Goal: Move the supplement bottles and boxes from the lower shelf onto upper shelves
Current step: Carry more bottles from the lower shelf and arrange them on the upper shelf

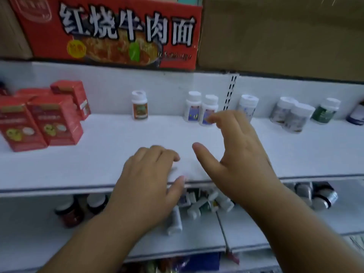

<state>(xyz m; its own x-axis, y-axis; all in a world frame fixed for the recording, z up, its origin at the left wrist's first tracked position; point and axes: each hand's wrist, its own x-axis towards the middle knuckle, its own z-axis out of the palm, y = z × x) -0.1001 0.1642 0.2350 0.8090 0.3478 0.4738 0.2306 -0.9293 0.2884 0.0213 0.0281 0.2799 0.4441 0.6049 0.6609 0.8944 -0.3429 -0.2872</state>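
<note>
Both bare forearms reach forward and upward from the bottom of the view, running almost side by side with the wrists fairly straight. The left hand (149,174) lies palm down, its fingers loosely curled with the knuckles raised and the thumb stretched out to the right; it grips nothing. The right hand (240,152) is lifted higher and further forward, palm down and tilted a little, the thumb spread wide to the left and the fingers reaching ahead, slightly bent and parted. Its fingertips (213,119) are blurred. Nothing is held in either hand, and the two hands sit near each other without touching.
</note>
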